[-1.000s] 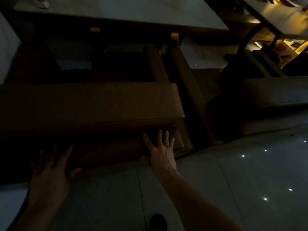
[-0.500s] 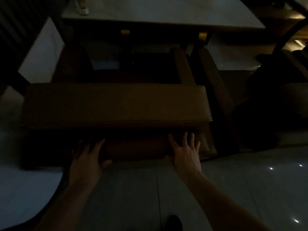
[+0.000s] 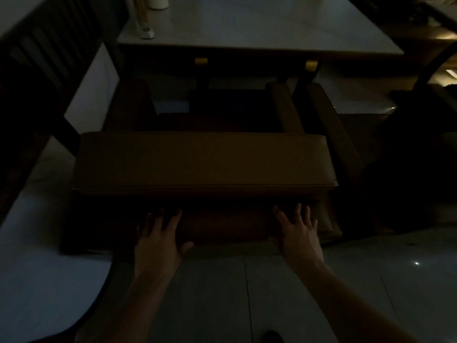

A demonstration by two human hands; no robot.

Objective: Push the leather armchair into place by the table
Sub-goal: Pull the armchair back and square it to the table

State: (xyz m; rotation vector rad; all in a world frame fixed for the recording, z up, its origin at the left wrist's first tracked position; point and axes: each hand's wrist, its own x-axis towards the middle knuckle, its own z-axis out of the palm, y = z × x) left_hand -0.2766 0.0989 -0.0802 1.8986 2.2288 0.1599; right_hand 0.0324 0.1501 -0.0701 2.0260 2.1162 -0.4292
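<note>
Both hands, left (image 3: 158,241) and right (image 3: 298,235), lie flat with straight spread fingers against the back of the leather armchair (image 3: 205,162). Its armrests reach the counter (image 3: 259,28) edge; judged nearly placed, a short push perhaps left

You stand in a dim room on a pale tiled floor (image 3: 212,293); a second brown armchair (image 3: 331,134) sits at right.
</note>
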